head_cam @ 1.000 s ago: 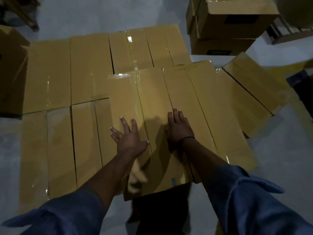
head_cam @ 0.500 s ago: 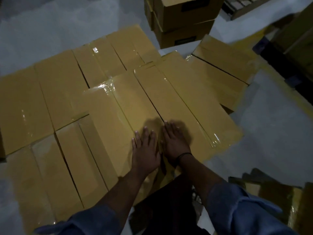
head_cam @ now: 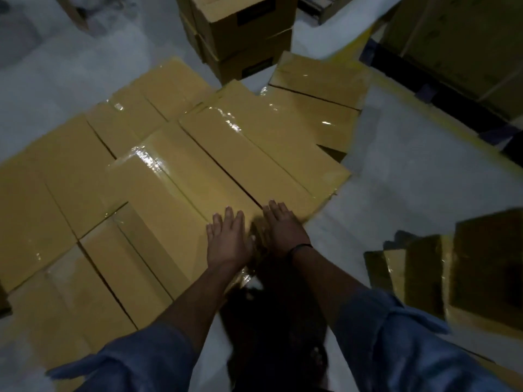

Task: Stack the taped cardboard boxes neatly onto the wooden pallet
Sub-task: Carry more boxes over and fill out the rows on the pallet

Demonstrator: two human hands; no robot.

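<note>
1. We looked down on a dim grey concrete floor [head_cam: 396,171], with a yellow floor line [head_cam: 424,120] running across the upper right of the frame.
2. A lower layer of taped boxes [head_cam: 65,176] covered the left and centre of the frame, packed edge to edge, with glossy tape catching the light.
3. On top of that layer, two upper taped boxes [head_cam: 198,176] lay side by side on a slant through the middle of the frame, with a dark seam between them.
4. The left hand [head_cam: 227,241] pressed palm down on the near end of the upper taped boxes, its fingers straight and close together.
5. The right hand [head_cam: 284,232] lay flat just beside it near the boxes' near right corner, fingers also straight. A dark wristband [head_cam: 301,247] circled its wrist.
6. Both forearms came out of rolled blue sleeves [head_cam: 396,349] at the bottom of the frame.
7. Another taped box [head_cam: 319,86] sat askew at the far right edge of the layer.
8. A stack of brown cartons [head_cam: 240,32] stood at the upper centre.
9. More taped boxes [head_cam: 467,264] stood on the floor at the right edge, well apart from the hands.
</note>
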